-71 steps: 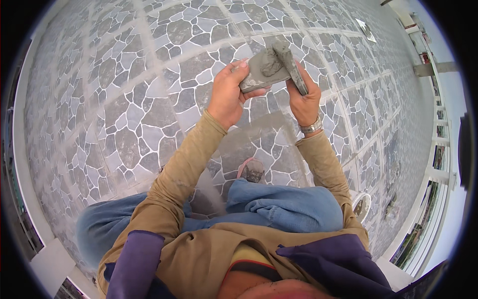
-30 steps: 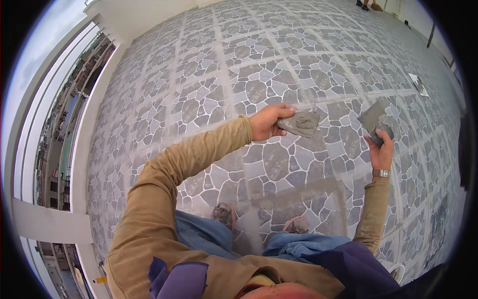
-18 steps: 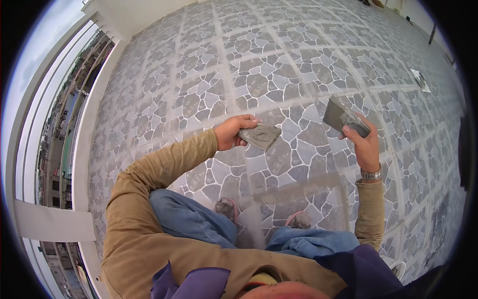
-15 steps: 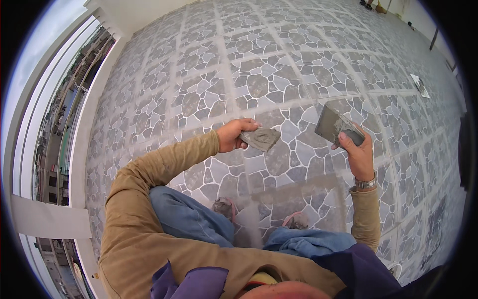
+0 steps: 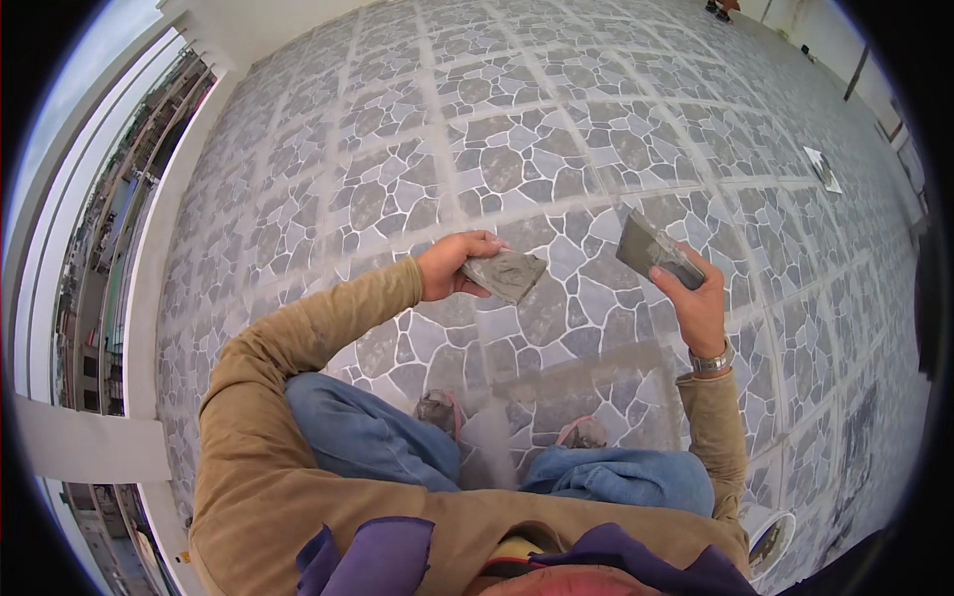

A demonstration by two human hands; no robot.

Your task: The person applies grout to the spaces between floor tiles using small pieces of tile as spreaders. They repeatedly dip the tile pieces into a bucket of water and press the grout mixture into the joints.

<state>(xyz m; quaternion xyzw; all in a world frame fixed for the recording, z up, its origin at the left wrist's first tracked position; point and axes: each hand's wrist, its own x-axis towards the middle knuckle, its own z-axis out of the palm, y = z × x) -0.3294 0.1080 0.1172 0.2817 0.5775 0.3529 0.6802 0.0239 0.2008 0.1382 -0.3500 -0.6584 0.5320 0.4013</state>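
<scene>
In my left hand (image 5: 449, 266) is a flat piece heaped with wet grey grout (image 5: 509, 276); the grout hides most of what lies under it. My right hand (image 5: 700, 310) grips a flat, rectangular grout spreader (image 5: 648, 244), its face smeared with grey paste, with my thumb pressed on its near side. The two things are apart, both held above the stone-patterned floor tiles (image 5: 556, 323). Wide, pale grey bands of grout run along the tile joints. A damp-looking grey band (image 5: 596, 366) lies just in front of my feet.
My grout-stained shoes (image 5: 437, 412) rest on the tiles between my bent knees. A white bucket (image 5: 791, 531) stands by my right side. To the left runs a white railing (image 5: 94, 437) above a drop. A flat sheet (image 5: 823, 170) lies far right; another person's feet (image 5: 717, 12) show beyond.
The spreader in my right hand has tilted, showing a narrower face. The whole view has shifted slightly, bringing more of the bucket into sight. Both hands keep their holds.
</scene>
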